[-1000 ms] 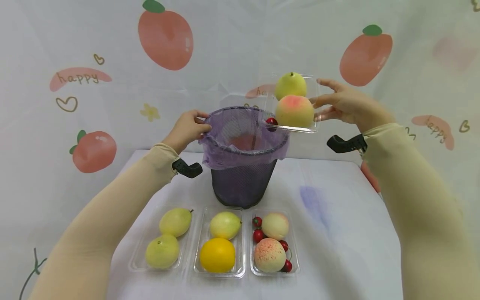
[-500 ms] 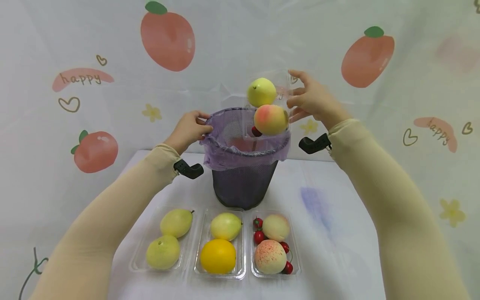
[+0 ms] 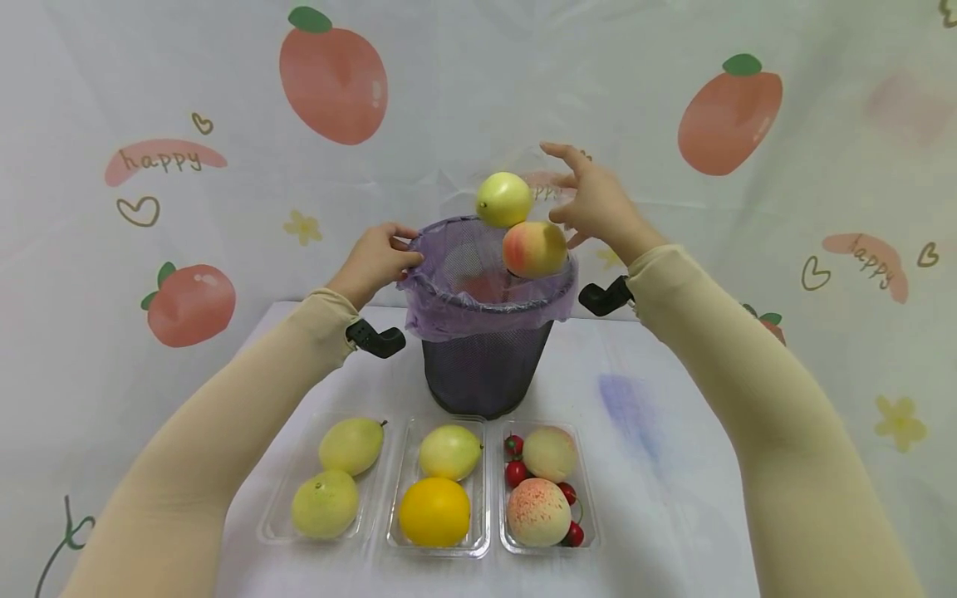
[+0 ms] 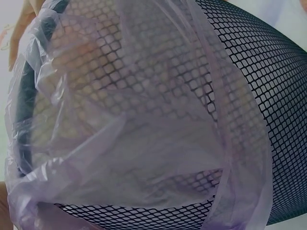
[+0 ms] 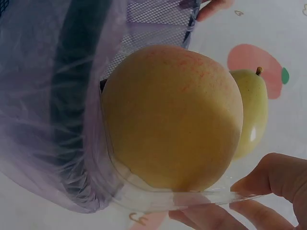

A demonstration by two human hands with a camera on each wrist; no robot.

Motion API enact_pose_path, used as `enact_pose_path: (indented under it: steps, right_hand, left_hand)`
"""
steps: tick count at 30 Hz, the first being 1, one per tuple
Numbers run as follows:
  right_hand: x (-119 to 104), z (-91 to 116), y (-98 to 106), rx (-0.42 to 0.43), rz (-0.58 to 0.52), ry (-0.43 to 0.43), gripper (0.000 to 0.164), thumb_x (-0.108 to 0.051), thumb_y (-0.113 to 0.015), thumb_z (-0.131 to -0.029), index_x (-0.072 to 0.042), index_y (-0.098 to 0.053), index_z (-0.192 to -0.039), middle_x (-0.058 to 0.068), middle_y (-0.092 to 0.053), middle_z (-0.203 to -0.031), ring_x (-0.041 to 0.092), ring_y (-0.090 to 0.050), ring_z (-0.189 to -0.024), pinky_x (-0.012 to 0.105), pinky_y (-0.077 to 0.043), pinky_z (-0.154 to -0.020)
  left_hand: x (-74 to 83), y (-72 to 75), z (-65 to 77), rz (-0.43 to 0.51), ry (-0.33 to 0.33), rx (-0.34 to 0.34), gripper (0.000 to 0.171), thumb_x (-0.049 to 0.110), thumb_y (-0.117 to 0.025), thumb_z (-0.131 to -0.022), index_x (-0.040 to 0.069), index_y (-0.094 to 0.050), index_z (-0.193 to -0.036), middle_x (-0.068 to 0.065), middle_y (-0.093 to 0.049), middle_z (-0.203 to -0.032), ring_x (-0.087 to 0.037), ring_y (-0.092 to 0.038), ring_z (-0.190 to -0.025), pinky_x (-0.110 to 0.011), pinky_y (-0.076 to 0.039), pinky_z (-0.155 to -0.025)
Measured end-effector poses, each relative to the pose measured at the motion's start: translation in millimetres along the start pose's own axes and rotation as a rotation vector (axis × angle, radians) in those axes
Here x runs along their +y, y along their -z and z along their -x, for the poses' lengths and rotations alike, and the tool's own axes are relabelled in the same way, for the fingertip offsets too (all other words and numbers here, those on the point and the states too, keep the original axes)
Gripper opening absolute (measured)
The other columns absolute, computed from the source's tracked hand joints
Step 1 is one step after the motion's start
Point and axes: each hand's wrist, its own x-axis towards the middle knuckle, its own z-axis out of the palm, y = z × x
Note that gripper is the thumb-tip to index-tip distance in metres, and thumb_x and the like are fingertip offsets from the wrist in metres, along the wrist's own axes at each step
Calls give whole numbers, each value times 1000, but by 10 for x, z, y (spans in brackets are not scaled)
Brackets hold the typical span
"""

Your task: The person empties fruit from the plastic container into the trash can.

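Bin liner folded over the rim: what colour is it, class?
The bin liner is translucent pale purple, seen best in the head view.

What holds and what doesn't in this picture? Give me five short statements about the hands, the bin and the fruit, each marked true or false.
1. The left hand holds the bin at its rim. True.
2. The bin's liner is green. False: it is purple.
3. The right hand grips a clear tray by its edge. True.
4. Three filled trays stand on the table. True.
5. The orange fruit shares a tray with small red fruits. False: it lies beside a yellow fruit.
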Motion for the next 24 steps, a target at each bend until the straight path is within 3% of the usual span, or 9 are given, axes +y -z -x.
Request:
enact_pose_path:
  steps: [7, 11, 18, 24]
  right_hand:
    - [-80, -5, -43, 38, 140, 50, 93, 0, -62, -88, -49, -14, -151, 5, -36, -155, 24, -53, -49, 36, -57, -59]
    - [-88, -17, -19, 73, 200, 67, 91, -4, -62, -90, -51, -11, -150, 2, -35, -155, 21, -46, -44, 33, -55, -56]
    - [-69, 4, 53, 156, 176, 82, 93, -3, -60, -88, -54, -11, -148, 3, -39, -153, 18, -43, -43, 32, -55, -56]
    - [-51, 27, 50, 172, 154, 101, 94, -2, -61, -87, -56, -13, -147, 4, -41, -152, 22, -50, -45, 31, -55, -55]
  left_hand:
    - [8, 21, 9, -2, -2, -11, 51, 10, -59, -89, 4, -47, -139, -18, -53, -130, -12, -55, -78, -19, -47, -64]
    - [7, 24, 10, -8, -4, -14, 52, 10, -59, -89, 5, -47, -139, -18, -53, -132, -12, -55, -78, -20, -47, -65]
    - [11, 10, 0, -19, -16, -9, 51, 11, -59, -89, 4, -48, -138, -18, -56, -129, -14, -55, -86, -18, -46, -66]
    - [8, 10, 6, -38, -10, -11, 51, 12, -58, -88, 5, -48, -138, -18, -56, -129, -20, -55, -94, -21, -46, -69]
